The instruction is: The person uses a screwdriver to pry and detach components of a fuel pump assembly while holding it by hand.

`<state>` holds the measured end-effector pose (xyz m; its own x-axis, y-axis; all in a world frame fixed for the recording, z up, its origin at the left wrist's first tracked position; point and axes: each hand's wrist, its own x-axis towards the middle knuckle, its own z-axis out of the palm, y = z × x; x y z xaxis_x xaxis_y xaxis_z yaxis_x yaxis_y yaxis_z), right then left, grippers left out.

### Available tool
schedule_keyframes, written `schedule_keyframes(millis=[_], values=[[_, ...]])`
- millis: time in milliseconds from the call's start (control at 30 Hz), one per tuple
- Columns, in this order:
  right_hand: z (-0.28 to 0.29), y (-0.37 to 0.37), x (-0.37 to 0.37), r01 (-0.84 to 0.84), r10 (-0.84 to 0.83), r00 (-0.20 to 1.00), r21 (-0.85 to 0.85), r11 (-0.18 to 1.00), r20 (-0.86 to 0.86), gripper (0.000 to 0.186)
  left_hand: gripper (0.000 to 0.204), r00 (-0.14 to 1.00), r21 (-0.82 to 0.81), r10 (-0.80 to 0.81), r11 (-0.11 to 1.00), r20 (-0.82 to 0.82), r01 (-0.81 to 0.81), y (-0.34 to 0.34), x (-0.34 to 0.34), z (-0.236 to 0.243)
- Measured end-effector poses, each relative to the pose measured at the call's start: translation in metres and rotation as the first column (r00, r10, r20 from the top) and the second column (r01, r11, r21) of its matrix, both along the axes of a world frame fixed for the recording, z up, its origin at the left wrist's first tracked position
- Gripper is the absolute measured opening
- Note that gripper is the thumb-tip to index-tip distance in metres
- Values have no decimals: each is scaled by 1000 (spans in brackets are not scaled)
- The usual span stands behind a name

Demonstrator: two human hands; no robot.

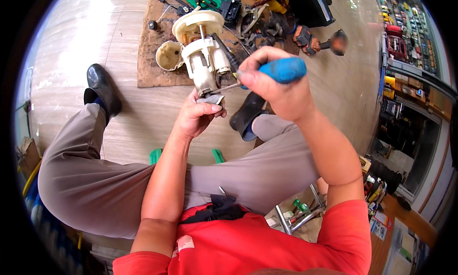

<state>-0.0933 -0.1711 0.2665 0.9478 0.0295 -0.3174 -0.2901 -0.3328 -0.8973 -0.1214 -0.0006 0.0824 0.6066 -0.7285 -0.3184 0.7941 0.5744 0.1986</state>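
We'd guess prying: right hand (275, 91) clamped on blue screwdriver (291, 71), tip against white pump (197, 67) near twelve o'clock; left hand (193, 116) pinching pale flap (210, 99) beneath. Next probably needs steady leverage.

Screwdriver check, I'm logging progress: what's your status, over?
Right hand gripping blue screwdriver, pointed at near end of white plastic unit. Left hand holding that end. Nothing seen blocking the screwdriver.
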Motion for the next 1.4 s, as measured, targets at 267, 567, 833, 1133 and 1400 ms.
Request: schedule_keyframes(millis=[267, 567, 833, 1133, 1400], values=[[-14, -7, 14, 133, -126, 989, 85, 988, -77, 22, 52, 996, 167, -78, 984, 46, 69, -6, -4, 3], [-8, -15, 17, -186, 184, 982, 133, 973, 29, 15, 47, 989, 129, -117, 986, 94, 105, -7, -7, 5], [18, -6, 6, -424, 420, 879, -32, 905, 228, 17, 63, 997, 117, -23, 993, 80, 14, -4, -4, 17], [11, -19, -3, -411, 386, 863, 10, 911, 326, 19, 59, 999, 76, -32, 997, 45, 28, -8, -7, 16], [10, -26, 11, -410, 393, 911, 175, 895, 128, 23, 50, 983, 7, -181, 983, -6, 181, -9, -14, 10]])
